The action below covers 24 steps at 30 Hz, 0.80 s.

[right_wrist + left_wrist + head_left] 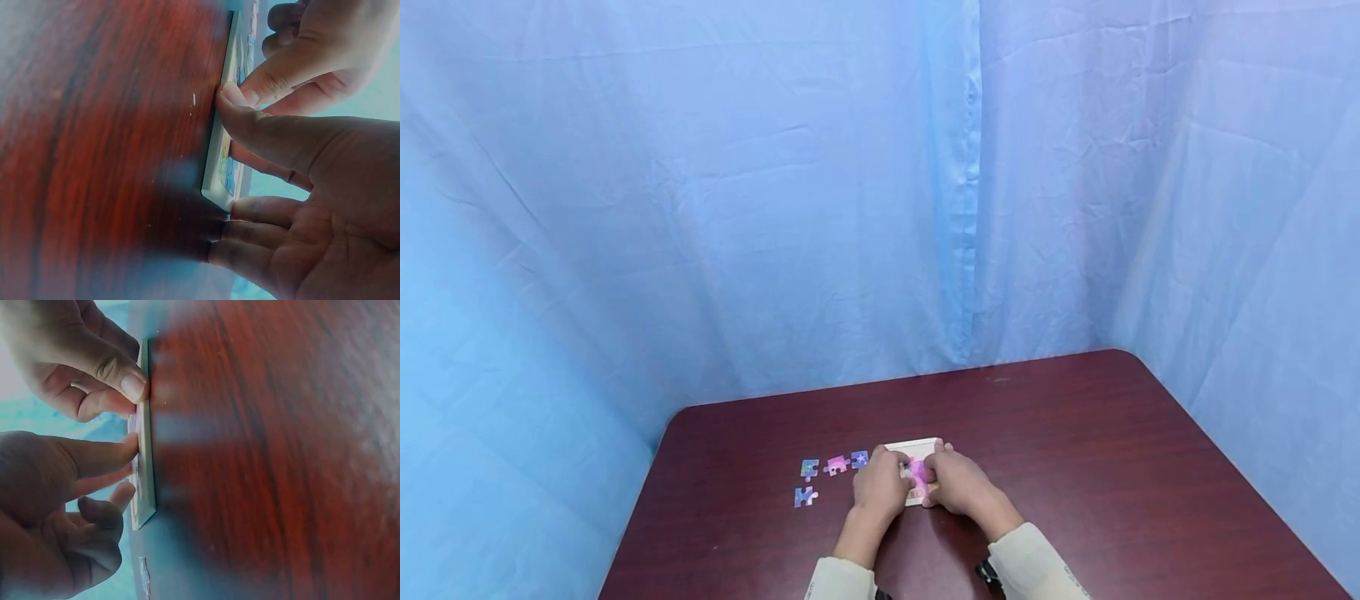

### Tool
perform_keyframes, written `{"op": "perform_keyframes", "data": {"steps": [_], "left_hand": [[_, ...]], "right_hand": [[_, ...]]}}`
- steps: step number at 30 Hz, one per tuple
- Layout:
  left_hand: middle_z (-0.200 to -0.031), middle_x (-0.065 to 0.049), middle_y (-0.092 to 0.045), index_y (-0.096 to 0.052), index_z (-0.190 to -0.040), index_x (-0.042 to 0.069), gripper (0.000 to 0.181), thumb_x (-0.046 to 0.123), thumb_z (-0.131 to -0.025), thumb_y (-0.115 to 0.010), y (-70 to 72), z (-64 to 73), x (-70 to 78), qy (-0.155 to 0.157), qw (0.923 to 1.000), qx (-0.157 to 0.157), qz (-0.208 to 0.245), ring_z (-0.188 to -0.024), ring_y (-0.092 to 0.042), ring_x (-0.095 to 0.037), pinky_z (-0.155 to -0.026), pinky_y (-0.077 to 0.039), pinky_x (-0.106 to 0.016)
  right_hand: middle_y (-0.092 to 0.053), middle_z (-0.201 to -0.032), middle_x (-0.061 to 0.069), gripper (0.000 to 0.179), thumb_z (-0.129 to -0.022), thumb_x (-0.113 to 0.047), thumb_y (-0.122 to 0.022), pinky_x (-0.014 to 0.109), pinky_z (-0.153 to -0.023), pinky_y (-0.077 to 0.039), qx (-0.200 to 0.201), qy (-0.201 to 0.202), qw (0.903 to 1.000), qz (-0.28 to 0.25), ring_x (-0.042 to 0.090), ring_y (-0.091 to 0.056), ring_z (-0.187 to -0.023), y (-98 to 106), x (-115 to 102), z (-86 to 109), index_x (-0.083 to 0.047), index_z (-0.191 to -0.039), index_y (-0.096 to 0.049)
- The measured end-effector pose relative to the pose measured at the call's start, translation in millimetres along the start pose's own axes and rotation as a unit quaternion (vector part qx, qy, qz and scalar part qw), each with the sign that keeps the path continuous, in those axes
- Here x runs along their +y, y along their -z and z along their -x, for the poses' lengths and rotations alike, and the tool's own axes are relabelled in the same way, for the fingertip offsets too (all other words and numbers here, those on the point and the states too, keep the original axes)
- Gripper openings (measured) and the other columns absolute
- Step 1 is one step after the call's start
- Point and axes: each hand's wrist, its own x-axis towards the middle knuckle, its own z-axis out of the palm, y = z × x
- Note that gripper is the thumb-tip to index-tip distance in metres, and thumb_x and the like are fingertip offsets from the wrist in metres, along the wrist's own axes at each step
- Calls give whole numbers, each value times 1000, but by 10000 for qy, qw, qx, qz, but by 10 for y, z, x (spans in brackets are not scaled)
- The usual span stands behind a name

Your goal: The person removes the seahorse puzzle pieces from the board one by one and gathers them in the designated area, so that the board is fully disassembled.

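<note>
A small, pale-rimmed puzzle tray (912, 446) lies flat on the table between both hands. Inside it shows a pink and purple jigsaw piece (919, 472). My left hand (880, 483) reaches in over the tray's left side, its thumb and forefinger close together on the piece. At the right side, my right hand (961, 483) grips the tray, with its thumb (231, 100) on the near rim and other fingers at the right and far edges. Fingers hide much of the tray's picture. In the left wrist view, the tray's rim (146, 469) appears edge-on.
Several loose jigsaw pieces lie left of the tray, among them a pink one (837, 465), a blue one with a star (860, 458) and a blue one (804, 497) nearer the front. The dark red table (1075, 450) is enclosed by blue curtains (820, 208).
</note>
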Motion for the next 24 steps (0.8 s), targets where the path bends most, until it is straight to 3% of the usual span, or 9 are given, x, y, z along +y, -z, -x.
{"op": "perform_keyframes", "data": {"steps": [6, 9, 11, 13, 19, 24], "left_hand": [[-92, -5, -69, -79, -102, 12, 29, 15, -76, -91, -13, -16, -31, 75, 9996, 63, 266, -83, -68, -21, -66, -53, -40], [-87, -2, -71, -79, -100, 13, 27, 12, -74, -89, -11, -18, -48, 53, 9993, 132, 338, -79, -67, -16, -64, -52, -36], [-85, 0, -72, -79, -99, 14, 27, 11, -74, -88, -14, -25, -48, 39, 9993, 148, 338, -76, -67, -13, -62, -51, -34], [-83, 2, -73, -80, -99, 15, 27, 10, -74, -88, -19, -33, -47, 18, 9994, 140, 326, -74, -66, -11, -61, -51, -33], [-80, 5, -72, -80, -98, 15, 25, 13, -75, -89, -25, -49, -38, 61, 9995, 80, 290, -72, -66, -11, -61, -50, -33], [-79, 3, -71, -79, -95, 15, 24, 12, -74, -89, -24, -43, -46, 106, 9992, 97, 376, -71, -65, -11, -60, -49, -33]], "right_hand": [[-63, -137, 36, 40, -72, -11, -95, 39, -71, -44, -77, -1, 10000, 19, 47, -62, -133, -20, 12, -7, -9, -73, -55], [-74, -105, 23, 40, -72, -11, -95, 37, -66, -42, -63, 69, 9999, 69, 34, -71, -103, -24, 8, -27, -9, -74, -55], [-69, -86, 11, 39, -73, -11, -94, 36, -65, -41, -85, 88, 9999, 115, 25, -65, -85, -25, 14, -37, -9, -77, -55], [-61, -80, 5, 39, -75, -11, -93, 36, -66, -41, -134, 80, 9997, 176, 22, -57, -76, -26, 20, -42, -9, -81, -55], [-65, -88, 8, 39, -80, -12, -91, 41, -72, -47, -218, -56, 9995, 209, 24, -63, -87, -34, 34, -53, -10, -96, -56], [-72, -98, 11, 38, -79, -14, -93, 45, -80, -53, -231, -145, 9994, 222, 29, -69, -99, -40, 23, -53, -10, -100, -61]]}}
